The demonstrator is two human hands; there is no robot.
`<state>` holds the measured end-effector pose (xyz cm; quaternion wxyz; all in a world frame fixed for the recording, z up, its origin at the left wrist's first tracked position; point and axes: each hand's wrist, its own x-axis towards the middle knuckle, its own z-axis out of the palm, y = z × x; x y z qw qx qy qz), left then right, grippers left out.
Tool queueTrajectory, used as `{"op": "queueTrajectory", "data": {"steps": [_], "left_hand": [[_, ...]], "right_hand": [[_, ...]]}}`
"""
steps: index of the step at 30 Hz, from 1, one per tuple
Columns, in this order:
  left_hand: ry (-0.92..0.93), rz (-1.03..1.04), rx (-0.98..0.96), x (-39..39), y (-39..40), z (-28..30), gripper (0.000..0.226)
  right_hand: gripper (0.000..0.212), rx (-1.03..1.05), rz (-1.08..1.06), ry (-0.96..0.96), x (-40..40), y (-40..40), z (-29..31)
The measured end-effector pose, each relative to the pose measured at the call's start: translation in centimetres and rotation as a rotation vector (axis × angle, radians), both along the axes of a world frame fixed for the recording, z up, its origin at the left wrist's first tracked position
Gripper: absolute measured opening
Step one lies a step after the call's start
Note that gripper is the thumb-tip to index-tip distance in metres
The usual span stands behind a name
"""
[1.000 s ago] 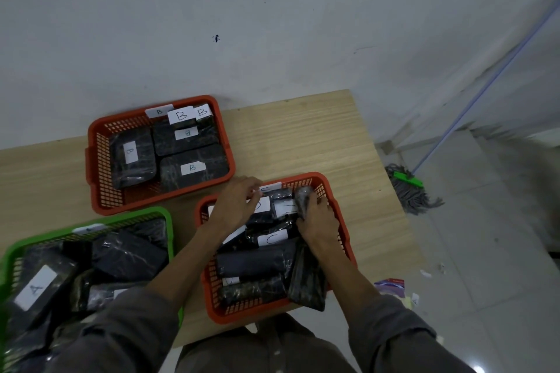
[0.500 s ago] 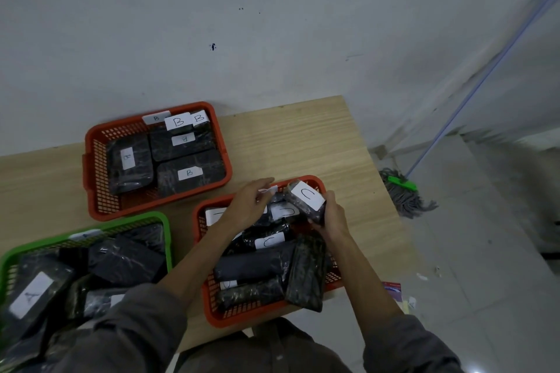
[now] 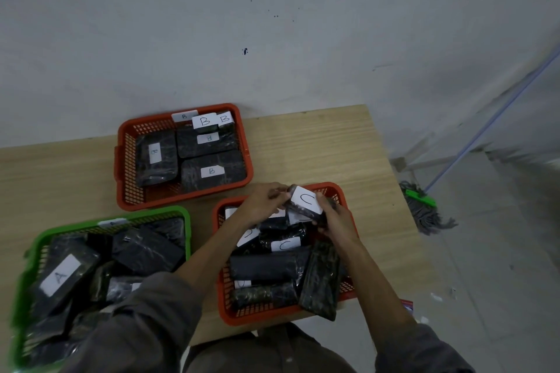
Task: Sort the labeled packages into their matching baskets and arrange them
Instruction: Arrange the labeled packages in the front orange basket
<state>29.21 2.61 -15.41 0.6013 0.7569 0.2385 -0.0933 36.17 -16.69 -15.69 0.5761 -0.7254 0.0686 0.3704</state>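
A dark package with a white "C" label (image 3: 305,202) is held above the far end of the near orange basket (image 3: 222,309). My right hand (image 3: 335,218) grips its right side and my left hand (image 3: 263,202) pinches its left end. Several more dark C packages (image 3: 263,266) lie in that basket, one (image 3: 321,281) leaning over its right rim. The far orange basket (image 3: 122,179) holds B packages (image 3: 212,171) laid flat. At the left, the green basket (image 3: 188,221) is piled with dark packages, one labelled "A" (image 3: 60,277).
The baskets sit on a wooden table (image 3: 318,148) pushed against a grey wall. The table's right edge drops to a tiled floor where a mop (image 3: 424,206) leans. Bare tabletop lies right of the B basket.
My right hand lifted a C package out of the near orange basket and turned its label up. My left hand rose from the packages and took hold of its left end.
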Motion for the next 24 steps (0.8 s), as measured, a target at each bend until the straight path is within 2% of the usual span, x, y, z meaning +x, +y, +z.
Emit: {"op": "queueTrajectory", "data": {"steps": [3,5,7,9,13,18,19,22,24], "left_hand": [[0.007,-0.049,0.269,0.5,0.0,-0.3,0.028],[0.036,-0.076,0.387,0.7,-0.2,-0.6,0.029],[0.068,-0.144,0.505,0.7,-0.4,-1.0,0.032],[0.075,-0.180,0.583,0.6,-0.5,-1.5,0.036],[0.047,-0.218,0.627,0.2,-0.3,-1.9,0.039],[0.035,-0.278,0.649,-0.1,0.3,-2.0,0.042],[0.032,-0.284,0.653,-0.1,0.3,-2.0,0.042],[0.032,-0.310,0.679,-0.3,0.3,-2.0,0.041],[0.021,-0.300,0.694,-0.5,0.3,-1.9,0.036]], "right_hand": [[0.037,-0.191,0.052,-0.223,0.9,-1.7,-0.1],[0.038,-0.341,0.196,-0.361,1.9,-3.1,-0.1],[0.045,-0.452,0.327,-0.405,2.6,-3.9,-0.1],[0.048,-0.499,0.370,-0.418,3.1,-4.0,-0.2],[0.042,-0.602,0.403,-0.455,2.9,-2.8,-0.4],[0.027,-0.592,0.073,-0.453,0.9,-2.1,-1.1],[0.028,-0.612,0.078,-0.452,0.4,-2.1,-1.3],[0.035,-0.758,0.266,-0.464,-0.4,-2.4,-2.2],[0.029,-0.852,0.355,-0.524,-0.4,-2.4,-2.4]]}}
